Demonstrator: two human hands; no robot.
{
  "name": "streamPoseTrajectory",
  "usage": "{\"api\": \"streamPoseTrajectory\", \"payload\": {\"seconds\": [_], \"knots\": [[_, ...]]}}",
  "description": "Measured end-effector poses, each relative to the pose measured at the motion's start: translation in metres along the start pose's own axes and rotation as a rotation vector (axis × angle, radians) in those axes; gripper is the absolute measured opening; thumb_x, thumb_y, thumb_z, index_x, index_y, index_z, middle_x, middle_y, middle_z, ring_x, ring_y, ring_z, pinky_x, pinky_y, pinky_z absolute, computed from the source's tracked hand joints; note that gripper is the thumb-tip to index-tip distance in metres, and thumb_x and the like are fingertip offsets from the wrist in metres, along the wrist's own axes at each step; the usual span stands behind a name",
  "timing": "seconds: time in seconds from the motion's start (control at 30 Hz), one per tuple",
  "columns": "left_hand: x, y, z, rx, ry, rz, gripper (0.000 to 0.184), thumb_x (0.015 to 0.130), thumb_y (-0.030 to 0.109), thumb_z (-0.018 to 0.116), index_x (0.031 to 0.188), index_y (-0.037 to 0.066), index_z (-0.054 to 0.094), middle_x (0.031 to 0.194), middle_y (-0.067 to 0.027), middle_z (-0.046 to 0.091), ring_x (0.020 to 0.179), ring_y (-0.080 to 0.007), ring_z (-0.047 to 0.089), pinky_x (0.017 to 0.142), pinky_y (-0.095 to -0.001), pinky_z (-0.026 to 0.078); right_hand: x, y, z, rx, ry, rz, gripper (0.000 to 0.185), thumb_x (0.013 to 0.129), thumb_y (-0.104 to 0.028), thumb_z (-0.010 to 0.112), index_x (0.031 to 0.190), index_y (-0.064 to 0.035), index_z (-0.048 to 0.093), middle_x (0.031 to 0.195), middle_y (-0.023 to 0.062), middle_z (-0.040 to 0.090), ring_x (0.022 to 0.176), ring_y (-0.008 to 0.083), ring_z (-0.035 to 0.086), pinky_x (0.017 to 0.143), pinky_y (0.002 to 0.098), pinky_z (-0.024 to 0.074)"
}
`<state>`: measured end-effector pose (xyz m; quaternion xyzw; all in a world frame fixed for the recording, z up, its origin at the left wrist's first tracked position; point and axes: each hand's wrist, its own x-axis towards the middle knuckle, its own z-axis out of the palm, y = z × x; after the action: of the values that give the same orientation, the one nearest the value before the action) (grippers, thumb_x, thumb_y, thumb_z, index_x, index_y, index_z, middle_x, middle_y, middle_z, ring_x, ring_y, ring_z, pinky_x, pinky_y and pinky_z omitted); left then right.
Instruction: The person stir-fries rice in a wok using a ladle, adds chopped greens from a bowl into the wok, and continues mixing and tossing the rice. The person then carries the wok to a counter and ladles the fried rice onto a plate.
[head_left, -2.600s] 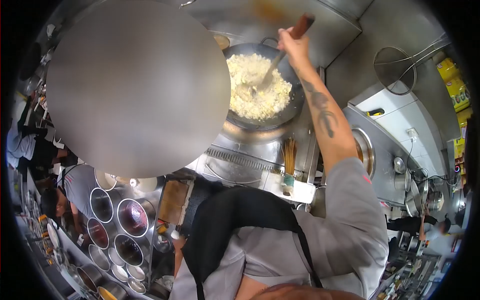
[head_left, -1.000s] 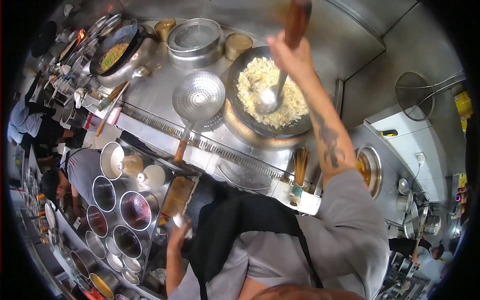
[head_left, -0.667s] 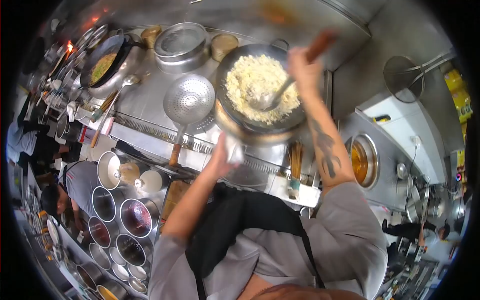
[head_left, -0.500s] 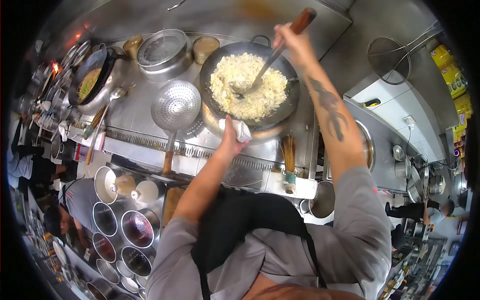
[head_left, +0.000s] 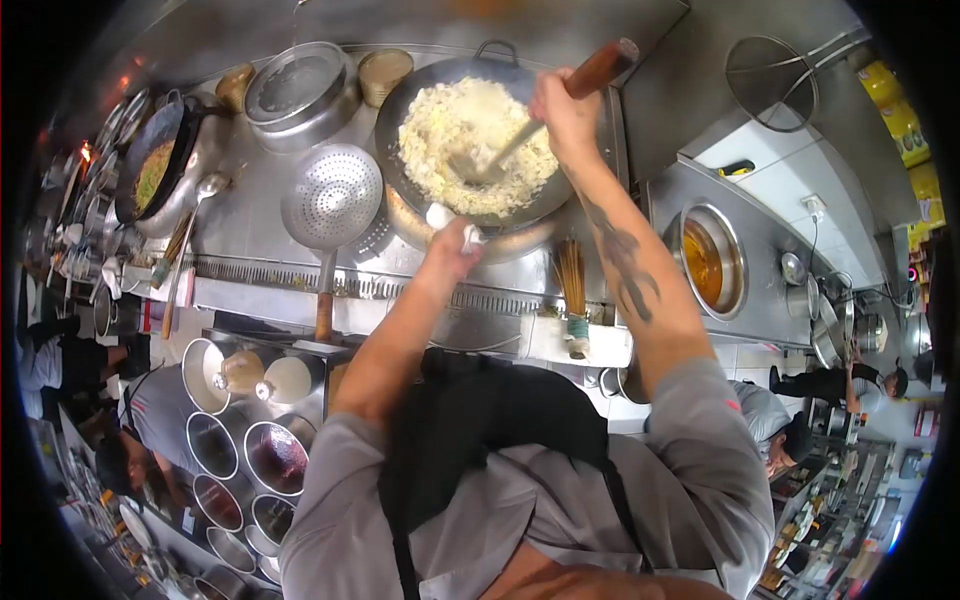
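My right hand [head_left: 567,110] is closed round the wooden handle of a metal ladle [head_left: 515,140]. The ladle's bowl rests in pale yellow-white food [head_left: 450,125] that looks like fried rice with egg, inside a large black wok [head_left: 400,100]. At the wok's near rim, my left hand [head_left: 452,248] grips a folded white cloth [head_left: 441,216], which is against the rim. Left of the wok lies a perforated strainer [head_left: 332,197] with a wooden handle.
A bamboo brush [head_left: 573,300] stands right of my left hand. A bowl of orange liquid [head_left: 708,262] sits at the right. Lidded pot [head_left: 295,92], second wok [head_left: 150,165] and several seasoning containers [head_left: 276,457] are on the left. Co-workers [head_left: 160,410] are at the sides.
My left hand has come up from low on the left to the wok's near rim with the white cloth. My right hand has moved the ladle about in the food.
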<state>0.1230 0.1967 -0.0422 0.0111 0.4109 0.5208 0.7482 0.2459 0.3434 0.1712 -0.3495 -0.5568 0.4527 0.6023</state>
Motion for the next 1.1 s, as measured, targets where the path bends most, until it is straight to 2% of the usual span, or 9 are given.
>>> {"api": "streamPoseTrajectory", "payload": {"seconds": [0.23, 0.37, 0.47, 0.6, 0.77, 0.83, 0.93, 1.0, 1.1], "knots": [[-0.125, 0.013, 0.065, -0.204, 0.186, -0.180, 0.022, 0.093, 0.027, 0.049, 0.104, 0.009, 0.053, 0.090, -0.0077, 0.058, 0.073, -0.0158, 0.057, 0.053, -0.0295, 0.047, 0.079, -0.113, -0.020, 0.276, 0.079, -0.090, 0.019, 0.086, -0.012, 0.059, 0.070, -0.0108, 0.049, 0.054, -0.0026, 0.044, 0.039, 0.0096, 0.040, 0.036, 0.0255, 0.0356], [-0.077, -0.038, -0.008, 1.382, -0.026, 1.106, 0.031, 0.087, 0.021, 0.058, 0.111, 0.004, 0.051, 0.100, -0.0152, 0.061, 0.085, -0.0316, 0.060, 0.074, -0.0399, 0.051, 0.026, -0.046, 0.009, 0.170, 0.211, -0.101, 0.014, 0.082, -0.008, 0.062, 0.076, -0.0018, 0.051, 0.056, 0.0058, 0.049, 0.041, 0.0156, 0.046, 0.039, 0.0317, 0.0393], [-0.104, -0.070, -0.045, -0.046, 0.029, -0.091, 0.029, 0.089, 0.023, 0.059, 0.108, 0.003, 0.053, 0.098, -0.0120, 0.059, 0.087, -0.0227, 0.058, 0.073, -0.0331, 0.049, 0.021, -0.101, 0.015, 0.195, 0.078, -0.208, 0.017, 0.084, -0.005, 0.060, 0.072, -0.0038, 0.047, 0.055, 0.0036, 0.047, 0.040, 0.0130, 0.042, 0.038, 0.0308, 0.0372], [-0.109, -0.018, 0.001, 1.332, -0.087, 1.002, 0.020, 0.094, 0.029, 0.049, 0.105, 0.012, 0.054, 0.096, -0.0069, 0.058, 0.079, -0.0156, 0.054, 0.063, -0.0276, 0.046, 0.001, -0.174, 0.018, 0.215, 0.058, -0.191, 0.019, 0.086, -0.010, 0.058, 0.073, -0.0102, 0.045, 0.052, -0.0010, 0.041, 0.037, 0.0101, 0.038, 0.035, 0.0253, 0.0345], [-0.131, 0.014, 0.074, -0.127, 0.103, -0.063, 0.021, 0.094, 0.027, 0.052, 0.104, 0.009, 0.053, 0.097, -0.0056, 0.056, 0.084, -0.0154, 0.050, 0.060, -0.0249, 0.043, 0.012, -0.208, 0.013, 0.225, 0.034, -0.120, 0.017, 0.086, -0.010, 0.058, 0.076, -0.0108, 0.044, 0.052, -0.0021, 0.041, 0.036, 0.0084, 0.036, 0.035, 0.0252, 0.0338], [-0.110, 0.013, 0.052, 0.409, -0.124, 0.433, 0.018, 0.094, 0.025, 0.052, 0.103, 0.010, 0.053, 0.094, -0.0042, 0.056, 0.081, -0.0151, 0.051, 0.056, -0.0256, 0.042, 0.015, -0.152, 0.007, 0.101, 0.056, -0.176, 0.018, 0.085, -0.006, 0.059, 0.073, -0.0065, 0.045, 0.055, 0.0017, 0.045, 0.039, 0.0114, 0.040, 0.037, 0.0293, 0.0359], [-0.074, -0.043, -0.001, 0.424, -0.137, 0.551, 0.012, 0.093, 0.018, 0.049, 0.103, 0.012, 0.053, 0.089, -0.0019, 0.057, 0.068, -0.0147, 0.053, 0.049, -0.0279, 0.040, -0.005, -0.049, 0.001, 0.176, 0.138, -0.076, 0.018, 0.085, -0.004, 0.059, 0.072, -0.0030, 0.047, 0.056, 0.0034, 0.046, 0.041, 0.0125, 0.043, 0.038, 0.0305, 0.0365], [-0.081, -0.063, -0.022, -0.023, 0.050, -0.015, 0.013, 0.092, 0.017, 0.048, 0.104, 0.014, 0.053, 0.087, -0.0011, 0.057, 0.064, -0.0142, 0.054, 0.048, -0.0287, 0.040, -0.010, -0.075, 0.000, 0.228, 0.087, -0.136, 0.018, 0.085, -0.004, 0.060, 0.072, -0.0026, 0.048, 0.056, 0.0034, 0.046, 0.042, 0.0123, 0.043, 0.038, 0.0302, 0.0362], [-0.110, -0.052, -0.006, -0.085, -0.100, 0.023, 0.014, 0.092, 0.020, 0.051, 0.105, 0.015, 0.054, 0.084, -0.0001, 0.058, 0.064, -0.0131, 0.055, 0.048, -0.0268, 0.041, -0.010, -0.161, 0.005, 0.198, 0.086, -0.263, 0.021, 0.088, -0.009, 0.058, 0.070, -0.0037, 0.048, 0.055, 0.0038, 0.045, 0.040, 0.0117, 0.041, 0.039, 0.0312, 0.0344]]}}
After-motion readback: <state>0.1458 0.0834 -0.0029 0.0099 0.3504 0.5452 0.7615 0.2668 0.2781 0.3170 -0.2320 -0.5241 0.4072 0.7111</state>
